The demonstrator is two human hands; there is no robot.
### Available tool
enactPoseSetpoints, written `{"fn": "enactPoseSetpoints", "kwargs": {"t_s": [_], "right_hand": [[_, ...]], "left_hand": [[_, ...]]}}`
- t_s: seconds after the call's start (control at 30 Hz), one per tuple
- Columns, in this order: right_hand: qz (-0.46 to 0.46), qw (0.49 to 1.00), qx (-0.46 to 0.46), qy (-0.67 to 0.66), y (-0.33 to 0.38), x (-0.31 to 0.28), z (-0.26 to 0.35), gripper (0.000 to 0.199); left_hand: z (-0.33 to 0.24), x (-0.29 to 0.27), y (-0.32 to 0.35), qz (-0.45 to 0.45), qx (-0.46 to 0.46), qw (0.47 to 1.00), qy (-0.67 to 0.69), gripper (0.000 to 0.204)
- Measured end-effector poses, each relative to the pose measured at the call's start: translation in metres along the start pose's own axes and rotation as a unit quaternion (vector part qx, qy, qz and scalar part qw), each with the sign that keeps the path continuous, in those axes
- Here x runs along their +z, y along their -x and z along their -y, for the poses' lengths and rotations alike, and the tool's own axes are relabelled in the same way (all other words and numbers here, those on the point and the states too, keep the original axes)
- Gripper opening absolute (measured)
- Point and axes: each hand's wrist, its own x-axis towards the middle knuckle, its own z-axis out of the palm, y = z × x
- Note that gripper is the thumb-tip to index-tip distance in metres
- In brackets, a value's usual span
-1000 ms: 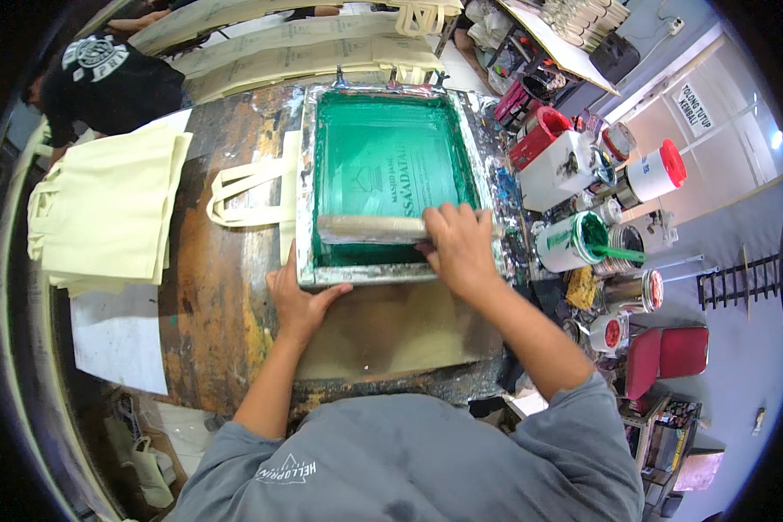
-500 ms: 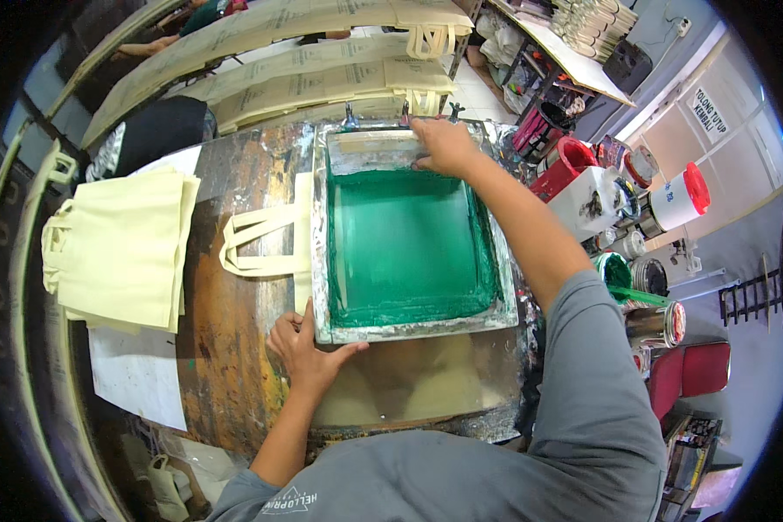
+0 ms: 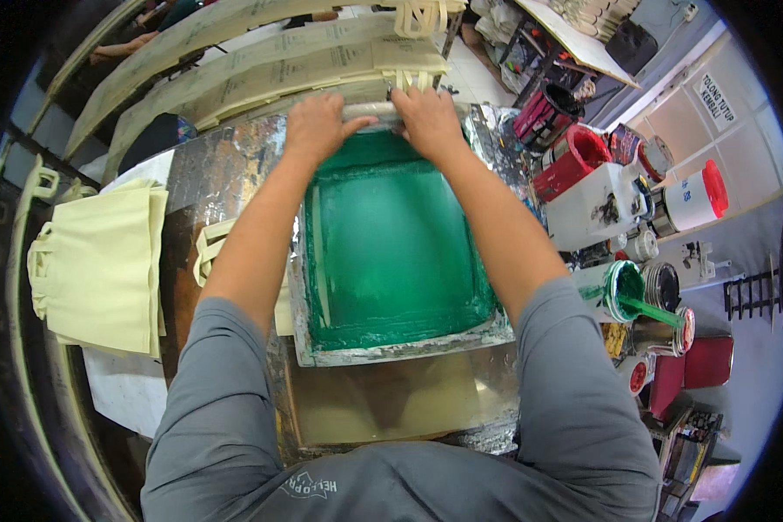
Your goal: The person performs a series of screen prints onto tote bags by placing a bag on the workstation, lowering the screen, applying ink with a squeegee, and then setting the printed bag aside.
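Observation:
A screen-printing frame (image 3: pixel 406 350) with green ink over its mesh (image 3: pixel 391 252) lies in front of me on the stained table. At its far end, my left hand (image 3: pixel 317 126) and my right hand (image 3: pixel 428 124) are closed on a pale bar, which looks like a squeegee (image 3: pixel 368 110); its blade is hidden. Both thumbs lie on the near side of the bar. From under the frame's left side sticks out a cream tote bag (image 3: pixel 209 245), whose handles are partly covered by my left forearm.
A stack of cream bags (image 3: pixel 100 265) sits at the left. Right of the table stand paint containers, including a green-smeared tub (image 3: pixel 625 289) with a green stick, a red bucket (image 3: pixel 574 161) and a white jerrycan (image 3: pixel 596 209). Racks with printed bags (image 3: pixel 278 70) run behind.
My left hand has gone from the frame's near left corner to its far end, beside my right hand. Both now hold the bar there. The view has shifted slightly.

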Motion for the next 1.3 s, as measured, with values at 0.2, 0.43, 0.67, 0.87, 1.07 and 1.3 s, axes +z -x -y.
{"fn": "enactPoseSetpoints", "kwargs": {"t_s": [0.2, 0.43, 0.67, 0.87, 1.07, 1.3], "right_hand": [[0.071, 0.995, -0.034, -0.059, 0.008, -0.032, 0.002, 0.059], [0.074, 0.996, -0.018, -0.046, 0.094, -0.074, 0.040, 0.052], [0.120, 0.991, -0.009, -0.064, 0.201, -0.168, 0.095, 0.053], [0.111, 0.989, -0.005, -0.095, 0.224, -0.193, 0.106, 0.055], [0.042, 0.992, 0.021, -0.117, 0.275, -0.202, 0.135, 0.047], [0.030, 0.988, 0.038, -0.144, 0.249, -0.226, 0.125, 0.052]], "left_hand": [[-0.003, -0.021, 0.027, 0.018, 0.026, 0.999, -0.011, 0.085], [-0.033, -0.031, 0.115, -0.034, 0.051, 0.998, -0.017, 0.080], [-0.088, -0.099, 0.233, -0.018, 0.069, 0.996, 0.044, 0.073], [-0.112, -0.141, 0.258, 0.054, -0.007, 0.994, 0.091, 0.070], [-0.086, -0.133, 0.352, -0.179, -0.067, 0.969, 0.158, 0.103], [-0.065, -0.121, 0.380, -0.138, -0.120, 0.975, 0.124, 0.083]]}}
